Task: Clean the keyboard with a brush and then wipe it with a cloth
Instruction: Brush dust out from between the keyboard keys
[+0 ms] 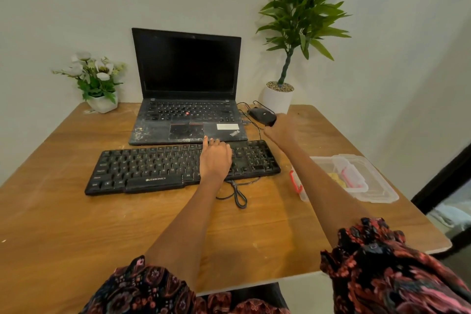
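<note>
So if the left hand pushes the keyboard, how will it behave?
The keyboard looks rigid and flat, so it should slide across the table as one piece without tipping. Its cable lies loosely looped, so it will probably drag along. The left hand resting on top may add friction.

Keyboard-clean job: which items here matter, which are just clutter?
Job:
keyboard
left hand resting on it
plastic box, contents unclear

Clutter:
laptop
mouse, right hand at it
flower pot
tall plant
</note>
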